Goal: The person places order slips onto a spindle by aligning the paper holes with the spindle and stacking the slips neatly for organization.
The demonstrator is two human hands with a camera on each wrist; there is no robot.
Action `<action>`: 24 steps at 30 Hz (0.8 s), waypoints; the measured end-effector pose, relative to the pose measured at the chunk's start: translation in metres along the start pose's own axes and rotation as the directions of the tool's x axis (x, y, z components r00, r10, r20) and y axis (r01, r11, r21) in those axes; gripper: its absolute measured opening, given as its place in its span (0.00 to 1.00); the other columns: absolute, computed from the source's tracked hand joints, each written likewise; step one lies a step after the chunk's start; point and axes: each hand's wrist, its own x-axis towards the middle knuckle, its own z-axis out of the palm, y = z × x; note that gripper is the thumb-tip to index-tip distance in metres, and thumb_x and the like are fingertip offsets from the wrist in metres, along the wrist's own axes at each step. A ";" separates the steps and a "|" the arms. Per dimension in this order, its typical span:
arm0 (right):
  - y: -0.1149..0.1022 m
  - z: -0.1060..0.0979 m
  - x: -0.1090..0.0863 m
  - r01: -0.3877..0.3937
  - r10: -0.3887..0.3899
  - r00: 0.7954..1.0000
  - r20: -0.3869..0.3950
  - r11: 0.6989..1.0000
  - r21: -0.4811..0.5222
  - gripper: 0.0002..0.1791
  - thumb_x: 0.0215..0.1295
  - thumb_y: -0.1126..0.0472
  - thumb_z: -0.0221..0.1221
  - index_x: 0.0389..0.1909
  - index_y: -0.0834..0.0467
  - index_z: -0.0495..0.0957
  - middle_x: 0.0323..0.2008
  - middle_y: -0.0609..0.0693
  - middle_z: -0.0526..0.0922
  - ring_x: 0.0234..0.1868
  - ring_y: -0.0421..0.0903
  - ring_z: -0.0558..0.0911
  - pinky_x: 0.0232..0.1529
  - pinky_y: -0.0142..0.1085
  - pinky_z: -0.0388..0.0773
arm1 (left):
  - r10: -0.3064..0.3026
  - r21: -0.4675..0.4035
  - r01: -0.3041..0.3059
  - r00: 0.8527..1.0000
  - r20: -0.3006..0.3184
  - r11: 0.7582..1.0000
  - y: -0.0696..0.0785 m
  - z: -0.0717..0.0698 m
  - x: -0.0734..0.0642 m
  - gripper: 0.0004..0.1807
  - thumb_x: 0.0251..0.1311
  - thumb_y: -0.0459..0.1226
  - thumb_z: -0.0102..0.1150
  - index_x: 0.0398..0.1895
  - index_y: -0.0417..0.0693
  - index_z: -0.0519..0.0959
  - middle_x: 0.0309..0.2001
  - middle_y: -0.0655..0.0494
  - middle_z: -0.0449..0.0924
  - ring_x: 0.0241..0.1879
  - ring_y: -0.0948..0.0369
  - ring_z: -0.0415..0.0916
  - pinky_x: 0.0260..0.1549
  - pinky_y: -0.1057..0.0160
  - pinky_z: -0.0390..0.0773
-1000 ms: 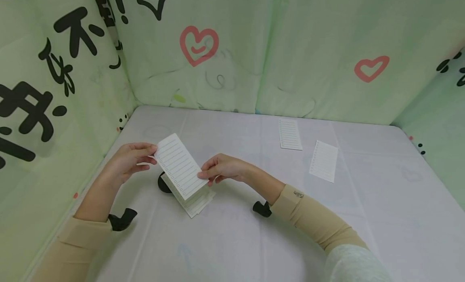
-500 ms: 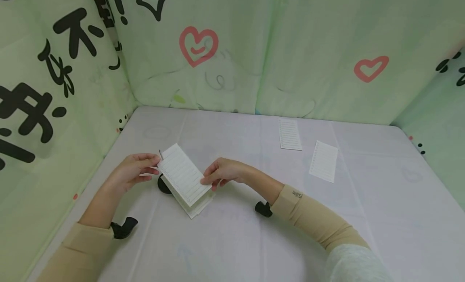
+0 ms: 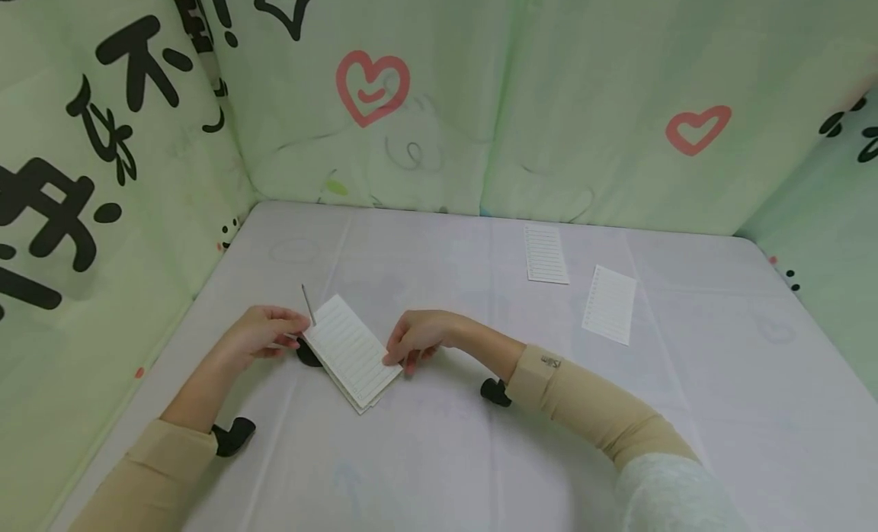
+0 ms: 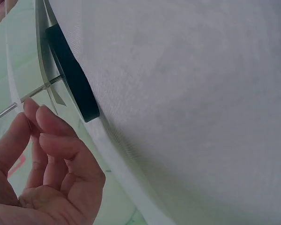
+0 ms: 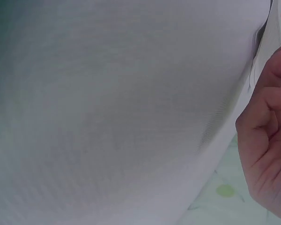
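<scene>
A lined white paper slip is stretched between my two hands. My left hand pinches its left edge between thumb and fingertips, right beside a thin metal spike. The spike passes through the slip and stands on a round black base, seen clearly in the left wrist view. Other slips are threaded lower on the spike, close above the base. My right hand pinches the slip's right corner; in the right wrist view only part of this hand shows, at the right edge.
Two more lined slips lie flat on the white-covered table: one slip near the back edge, another slip right of it. Green printed curtains enclose the table at the back and sides.
Both hands have lowered the slip toward the slips beneath. The metal spike, hidden one second ago, now stands up through the slip near my left fingertips.
</scene>
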 end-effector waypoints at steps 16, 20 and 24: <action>0.002 0.002 0.005 -0.078 0.079 0.997 0.028 0.997 -0.016 0.07 0.56 0.60 0.63 0.25 0.59 0.81 0.18 0.49 0.82 0.16 0.40 0.76 0.17 0.27 0.58 | -0.006 0.077 0.006 1.000 -0.003 0.997 -0.007 0.003 0.006 0.10 0.55 0.36 0.59 0.36 0.37 0.79 0.19 0.64 0.79 0.17 0.68 0.73 0.17 0.70 0.64; 0.003 0.003 0.006 -0.089 0.089 0.995 0.033 0.996 -0.025 0.07 0.56 0.60 0.63 0.25 0.59 0.82 0.18 0.49 0.82 0.15 0.39 0.75 0.16 0.27 0.58 | 0.004 0.099 -0.004 1.000 -0.001 0.995 -0.011 0.003 0.010 0.11 0.55 0.36 0.59 0.35 0.35 0.79 0.18 0.63 0.79 0.16 0.68 0.72 0.15 0.70 0.62; 0.003 0.003 0.006 -0.093 0.093 0.995 0.031 0.995 -0.030 0.07 0.56 0.59 0.63 0.25 0.59 0.81 0.18 0.49 0.82 0.15 0.39 0.75 0.16 0.27 0.58 | 0.000 0.135 0.003 1.000 -0.018 0.991 -0.013 0.004 0.013 0.12 0.55 0.36 0.58 0.36 0.33 0.79 0.18 0.63 0.79 0.15 0.69 0.71 0.14 0.70 0.62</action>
